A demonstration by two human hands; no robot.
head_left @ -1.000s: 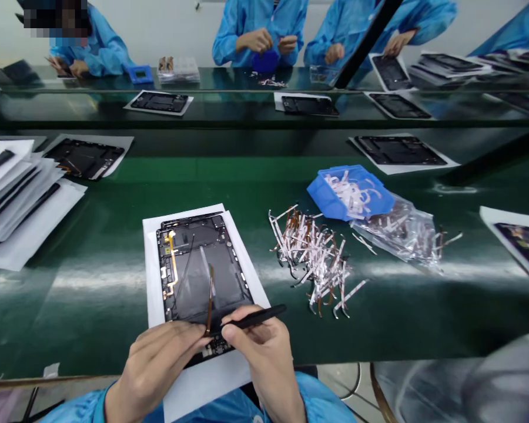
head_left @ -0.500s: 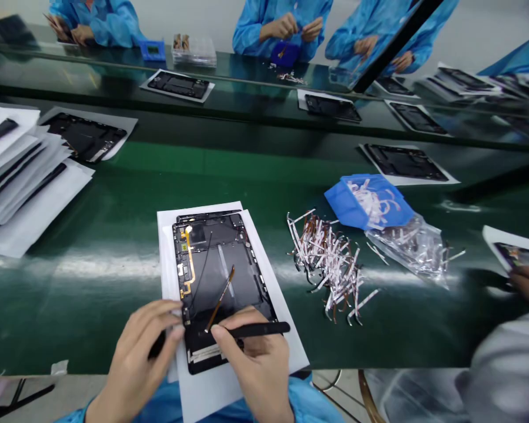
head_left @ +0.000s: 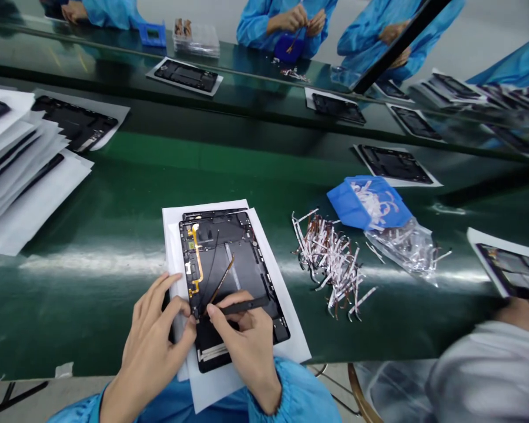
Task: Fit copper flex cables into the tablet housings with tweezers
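Observation:
A black tablet back housing point(head_left: 251, 270) lies on white paper sheets point(head_left: 286, 341) in front of me, with an orange flex cable point(head_left: 198, 258) along its left side. My right hand point(head_left: 249, 338) is closed around black tweezers point(head_left: 251, 304) above the lower part of the housing. A thin brown flex strip point(head_left: 224, 277) slants up from beside my right fingertips, its lower end near the housing's left edge. My left hand point(head_left: 158, 329) rests at that edge, fingers bent and apart, with thumb and index tips touching the rim. The tweezer tips are hidden by my fingers.
Loose flex strips point(head_left: 330, 258) lie in a pile to the right, beside a blue tray point(head_left: 361, 202) and a clear plastic bag point(head_left: 408, 247). Paper-interleaved housings point(head_left: 22, 170) are stacked at left. A co-worker's hand point(head_left: 522, 314) is at far right; more people sit beyond the raised shelf.
My right hand has moved up and left with the tweezers, bringing the brown strip's lower end to the housing's left edge. My left hand has shifted right, its fingertips against the rim.

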